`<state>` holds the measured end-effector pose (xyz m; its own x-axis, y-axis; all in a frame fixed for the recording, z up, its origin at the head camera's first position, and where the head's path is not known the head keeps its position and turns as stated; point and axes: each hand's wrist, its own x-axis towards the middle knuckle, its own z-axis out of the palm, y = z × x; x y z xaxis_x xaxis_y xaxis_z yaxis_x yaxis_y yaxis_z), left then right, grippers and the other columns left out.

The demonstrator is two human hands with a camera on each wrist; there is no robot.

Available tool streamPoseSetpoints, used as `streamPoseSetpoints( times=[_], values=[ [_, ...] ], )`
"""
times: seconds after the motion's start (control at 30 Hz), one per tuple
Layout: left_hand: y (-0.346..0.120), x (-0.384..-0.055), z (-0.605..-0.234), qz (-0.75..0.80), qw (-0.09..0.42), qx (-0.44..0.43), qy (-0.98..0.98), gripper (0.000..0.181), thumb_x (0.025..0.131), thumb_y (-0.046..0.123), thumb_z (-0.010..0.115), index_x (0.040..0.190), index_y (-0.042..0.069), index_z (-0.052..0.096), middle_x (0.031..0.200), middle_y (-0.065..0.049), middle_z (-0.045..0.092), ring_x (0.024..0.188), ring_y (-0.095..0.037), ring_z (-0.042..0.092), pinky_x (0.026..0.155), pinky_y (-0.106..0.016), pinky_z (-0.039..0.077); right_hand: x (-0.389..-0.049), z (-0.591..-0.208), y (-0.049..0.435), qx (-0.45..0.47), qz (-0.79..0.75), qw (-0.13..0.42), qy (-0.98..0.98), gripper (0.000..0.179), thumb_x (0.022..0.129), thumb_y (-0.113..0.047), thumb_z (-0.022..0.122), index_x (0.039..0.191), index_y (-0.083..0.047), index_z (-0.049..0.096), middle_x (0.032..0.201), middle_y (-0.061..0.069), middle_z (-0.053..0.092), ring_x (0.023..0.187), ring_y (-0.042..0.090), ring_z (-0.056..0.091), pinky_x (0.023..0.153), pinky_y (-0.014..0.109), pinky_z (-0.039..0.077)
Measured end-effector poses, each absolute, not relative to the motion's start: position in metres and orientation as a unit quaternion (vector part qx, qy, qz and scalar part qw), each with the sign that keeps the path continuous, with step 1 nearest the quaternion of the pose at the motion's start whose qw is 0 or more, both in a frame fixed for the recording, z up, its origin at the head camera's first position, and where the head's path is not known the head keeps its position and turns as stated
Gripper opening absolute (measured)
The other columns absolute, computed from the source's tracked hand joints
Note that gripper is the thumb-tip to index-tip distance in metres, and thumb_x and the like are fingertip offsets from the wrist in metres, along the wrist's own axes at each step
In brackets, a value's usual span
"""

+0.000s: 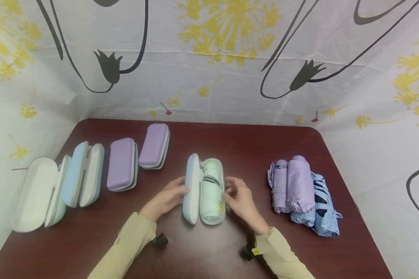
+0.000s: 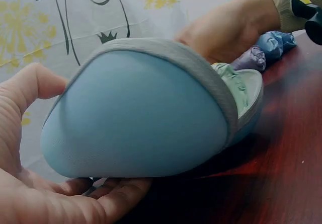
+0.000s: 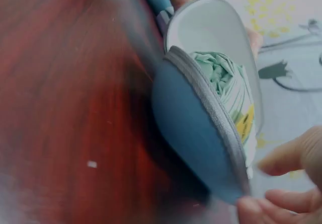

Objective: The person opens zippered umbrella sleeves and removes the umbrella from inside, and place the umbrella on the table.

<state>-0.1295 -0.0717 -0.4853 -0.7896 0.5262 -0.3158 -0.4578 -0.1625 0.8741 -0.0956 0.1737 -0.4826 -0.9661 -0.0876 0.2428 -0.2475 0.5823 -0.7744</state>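
Note:
An opened light-blue zip case (image 1: 192, 209) stands mid-table, its lid raised on the left. Inside its right half lies a folded mint-green umbrella (image 1: 211, 193) with a dark-striped strap and a yellow tag. My left hand (image 1: 167, 195) holds the lid from outside; in the left wrist view the thumb is on its grey rim and the other fingers are underneath. My right hand (image 1: 242, 199) is at the case's right edge. In the right wrist view, its fingertips (image 3: 249, 209) meet the blue shell, with the thumb (image 3: 287, 158) spread from them beside the umbrella.
At left, two purple cases (image 1: 121, 162) (image 1: 154, 145) lie closed, beside a partly open blue case (image 1: 75, 174) and a wide-open pale one (image 1: 35, 193). Folded purple umbrellas (image 1: 300, 186) and blue ones (image 1: 326, 213) lie grouped at right. Patterned cloth (image 1: 209, 77) hangs behind the table.

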Motion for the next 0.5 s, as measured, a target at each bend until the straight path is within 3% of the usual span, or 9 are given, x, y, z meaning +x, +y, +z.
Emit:
streamPoseSetpoints(
  times=[0.1, 0.17, 0.37, 0.5],
  values=[
    [-0.071, -0.129, -0.486, 0.767, 0.32, 0.028, 0.555, 0.08, 0.079, 0.01, 0.054, 0.143, -0.011, 0.011, 0.138, -0.034, 0.031, 0.111, -0.026, 0.05, 0.101, -0.049, 0.035, -0.097, -0.471, 0.161, 0.122, 0.387, 0.156, -0.9, 0.037, 0.072, -0.002, 0.072, 0.107, 0.003, 0.06, 0.085, 0.011, 0.057, 0.069, 0.018, 0.056, 0.059, 0.03, 0.048],
    [-0.07, -0.128, -0.486, 0.768, 0.317, 0.025, 0.556, 0.08, 0.079, 0.011, 0.054, 0.144, -0.01, 0.012, 0.139, -0.033, 0.032, 0.112, -0.026, 0.05, 0.101, -0.048, 0.035, -0.098, -0.463, 0.15, 0.125, 0.35, 0.154, -0.915, 0.037, 0.075, -0.012, 0.074, 0.105, 0.004, 0.061, 0.083, 0.012, 0.057, 0.068, 0.02, 0.055, 0.058, 0.033, 0.048],
    [-0.068, -0.129, -0.486, 0.769, 0.314, 0.027, 0.555, 0.08, 0.079, 0.011, 0.055, 0.144, -0.008, 0.014, 0.138, -0.031, 0.035, 0.112, -0.025, 0.05, 0.101, -0.046, 0.037, -0.108, -0.451, 0.127, 0.071, 0.229, 0.038, -0.97, 0.056, 0.077, -0.037, 0.073, 0.106, 0.007, 0.055, 0.09, 0.02, 0.059, 0.076, 0.032, 0.061, 0.063, 0.042, 0.051],
    [-0.066, -0.13, -0.487, 0.768, 0.314, 0.037, 0.557, 0.079, 0.08, 0.01, 0.055, 0.144, -0.008, 0.014, 0.136, -0.031, 0.037, 0.11, -0.022, 0.052, 0.099, -0.045, 0.039, -0.117, -0.45, 0.124, 0.038, 0.183, -0.023, -0.982, 0.061, 0.074, -0.041, 0.074, 0.103, 0.008, 0.052, 0.077, 0.014, 0.056, 0.067, 0.029, 0.06, 0.055, 0.039, 0.049]
  ],
)
